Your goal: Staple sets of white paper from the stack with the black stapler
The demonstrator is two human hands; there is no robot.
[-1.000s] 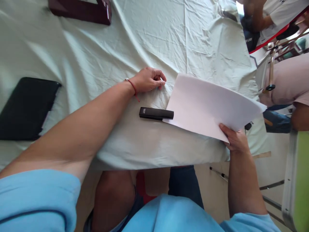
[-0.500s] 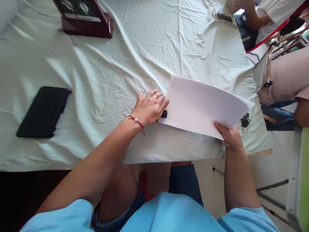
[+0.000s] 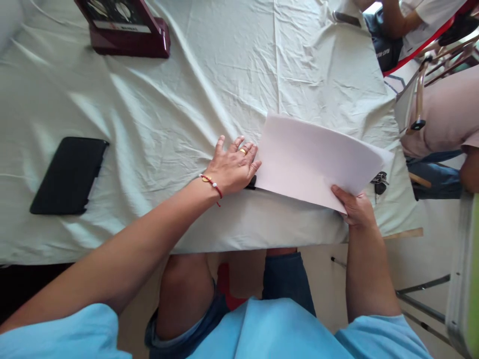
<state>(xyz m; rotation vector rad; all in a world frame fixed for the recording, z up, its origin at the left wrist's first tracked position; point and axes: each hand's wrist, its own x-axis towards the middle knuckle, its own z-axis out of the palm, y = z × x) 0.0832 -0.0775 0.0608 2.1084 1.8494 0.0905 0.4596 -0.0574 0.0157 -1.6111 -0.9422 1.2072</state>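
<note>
White paper (image 3: 310,154) slants over a pale tablecloth (image 3: 224,224), its near left corner just beside the end of a black stapler (image 3: 251,183). A moment ago that end overlapped the sheet; now it shows beyond the corner, so the two look parted there, though the left hand (image 3: 235,167) hides most of it. That hand lies palm down over the stapler, fingers spread; whether it's pressing, I can't tell. The right hand (image 3: 357,207) pinches the paper's near edge, thumb on top. Keys (image 3: 380,184) sit past the right end; far left, a black slab (image 3: 69,175) lies flat.
</note>
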